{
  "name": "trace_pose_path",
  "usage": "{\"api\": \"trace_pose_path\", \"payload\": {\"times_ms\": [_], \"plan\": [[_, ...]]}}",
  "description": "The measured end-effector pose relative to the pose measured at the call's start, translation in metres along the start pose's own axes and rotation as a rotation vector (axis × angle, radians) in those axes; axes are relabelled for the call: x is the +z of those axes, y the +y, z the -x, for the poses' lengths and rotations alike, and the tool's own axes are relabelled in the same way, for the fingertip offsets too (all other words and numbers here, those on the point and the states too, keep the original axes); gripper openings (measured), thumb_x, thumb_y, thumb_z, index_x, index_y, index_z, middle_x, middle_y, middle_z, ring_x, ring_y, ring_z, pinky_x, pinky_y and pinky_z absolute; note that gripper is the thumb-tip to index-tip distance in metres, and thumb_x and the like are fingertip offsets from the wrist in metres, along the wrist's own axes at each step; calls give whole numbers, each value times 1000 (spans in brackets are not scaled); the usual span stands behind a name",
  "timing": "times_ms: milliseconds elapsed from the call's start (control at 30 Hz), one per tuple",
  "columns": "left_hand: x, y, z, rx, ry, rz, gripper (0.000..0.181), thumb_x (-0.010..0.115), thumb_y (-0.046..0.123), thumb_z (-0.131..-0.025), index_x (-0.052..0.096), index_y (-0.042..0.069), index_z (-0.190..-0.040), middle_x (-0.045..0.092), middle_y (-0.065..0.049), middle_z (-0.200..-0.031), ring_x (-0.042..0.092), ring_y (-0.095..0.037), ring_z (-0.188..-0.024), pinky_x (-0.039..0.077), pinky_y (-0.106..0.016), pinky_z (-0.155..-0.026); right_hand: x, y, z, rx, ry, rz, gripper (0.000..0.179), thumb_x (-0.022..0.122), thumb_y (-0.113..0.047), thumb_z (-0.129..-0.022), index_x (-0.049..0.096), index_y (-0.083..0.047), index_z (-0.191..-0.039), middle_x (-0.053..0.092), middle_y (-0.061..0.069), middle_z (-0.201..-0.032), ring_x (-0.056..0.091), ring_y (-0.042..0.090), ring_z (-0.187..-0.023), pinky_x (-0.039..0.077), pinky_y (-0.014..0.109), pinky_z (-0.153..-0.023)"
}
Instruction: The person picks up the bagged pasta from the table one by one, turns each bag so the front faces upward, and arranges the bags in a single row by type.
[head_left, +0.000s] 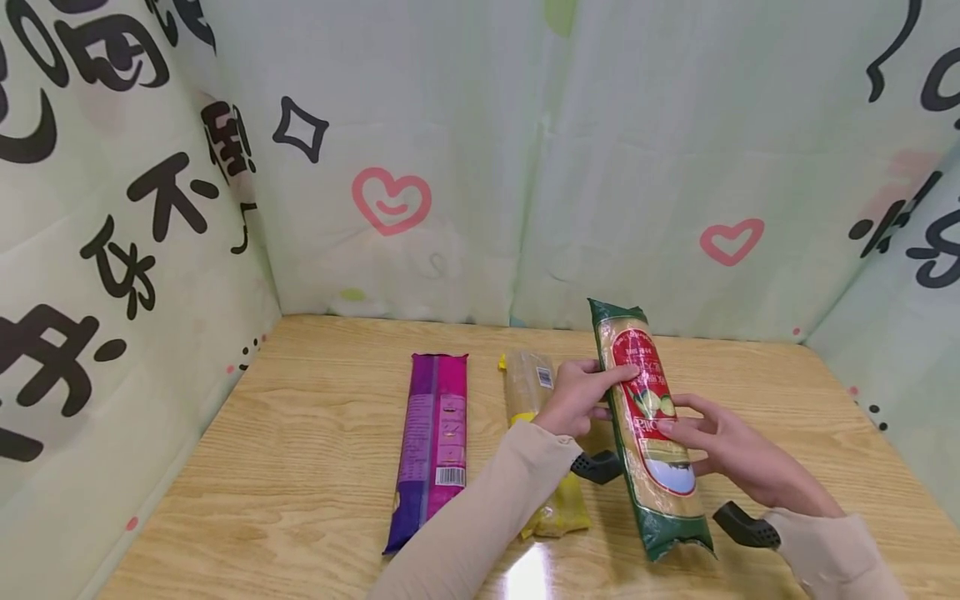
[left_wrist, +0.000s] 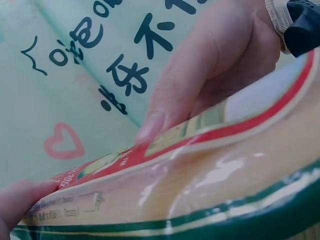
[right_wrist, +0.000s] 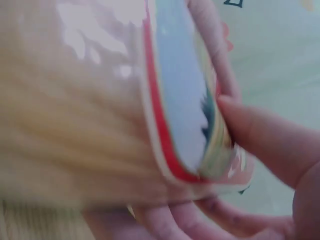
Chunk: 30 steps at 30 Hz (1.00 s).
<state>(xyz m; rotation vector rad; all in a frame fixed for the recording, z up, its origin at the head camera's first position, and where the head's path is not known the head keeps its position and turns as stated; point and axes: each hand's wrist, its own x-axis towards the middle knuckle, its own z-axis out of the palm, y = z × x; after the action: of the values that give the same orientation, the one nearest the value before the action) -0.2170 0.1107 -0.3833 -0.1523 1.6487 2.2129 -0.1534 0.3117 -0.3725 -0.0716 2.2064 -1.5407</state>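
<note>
Both hands hold a packet of spaghetti (head_left: 660, 479), clear plastic with green ends and a red oval label. It is tilted and raised over the right half of the table. My left hand (head_left: 573, 396) grips its left edge near the upper part, thumb on the label and fingers behind. On the opposite edge, my right hand (head_left: 738, 446) grips around the middle. In the right wrist view, the right thumb (right_wrist: 270, 140) lies on the label side, with the fingers curled beneath. The left wrist view shows the packet (left_wrist: 200, 175) from its side, both thumbs on its front.
A purple and pink packet (head_left: 431, 433) lies left of the hands on the wooden table (head_left: 300, 467). Partly under the left forearm lies a yellow-ended clear packet (head_left: 528, 383). Printed curtains (head_left: 465, 275) stand behind and at both sides.
</note>
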Motion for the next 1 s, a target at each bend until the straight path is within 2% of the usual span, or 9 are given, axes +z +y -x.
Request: {"api": "trace_pose_path", "payload": {"times_ms": [200, 333, 567, 667, 867, 1000], "plan": [[2, 0, 0, -14, -1, 71, 38, 81, 28, -84, 68, 7, -113, 71, -6, -95, 72, -25, -82, 62, -43, -76, 0, -5, 0, 9, 14, -32, 72, 52, -27, -104, 8, 5, -151, 64, 14, -117, 66, 23, -102, 61, 48, -79], [3, -1, -1, -26, -2, 122, 37, 81, 26, -84, 67, 8, -114, 70, -7, -98, 71, -25, -85, 62, -44, -76, -1, -4, -1, 19, 10, -60, 70, 52, -27, -104, 10, 5, -151, 66, 9, -112, 68, 22, -97, 61, 47, -79], [-3, 0, 0, -40, 33, 42, 40, 81, 28, -83, 68, 12, -117, 71, -5, -96, 69, -22, -84, 62, -40, -74, 0, 1, -3, 28, 55, -61, 74, 56, -26, -102, 9, 3, -152, 67, 10, -115, 69, 24, -98, 60, 48, -81], [-8, 2, -2, -41, 21, 22, 38, 81, 27, -83, 70, 13, -117, 73, -5, -96, 71, -22, -85, 62, -38, -73, 1, 2, -4, 25, 65, -63, 75, 57, -25, -102, 8, 3, -151, 68, 11, -115, 69, 24, -97, 60, 48, -80], [-11, 1, -5, -37, -8, 21, 34, 80, 25, -85, 72, 12, -116, 74, -5, -97, 72, -22, -86, 62, -37, -75, 0, 3, -6, 32, 76, -47, 75, 57, -26, -101, 10, 3, -151, 68, 11, -113, 70, 25, -94, 61, 48, -79], [-11, 0, -6, -41, 1, 29, 37, 80, 23, -85, 70, 9, -118, 73, -6, -96, 71, -22, -86, 62, -37, -75, -3, 4, -6, 36, 76, -41, 73, 58, -26, -101, 14, 3, -150, 69, 10, -112, 70, 24, -94, 61, 48, -78]]}}
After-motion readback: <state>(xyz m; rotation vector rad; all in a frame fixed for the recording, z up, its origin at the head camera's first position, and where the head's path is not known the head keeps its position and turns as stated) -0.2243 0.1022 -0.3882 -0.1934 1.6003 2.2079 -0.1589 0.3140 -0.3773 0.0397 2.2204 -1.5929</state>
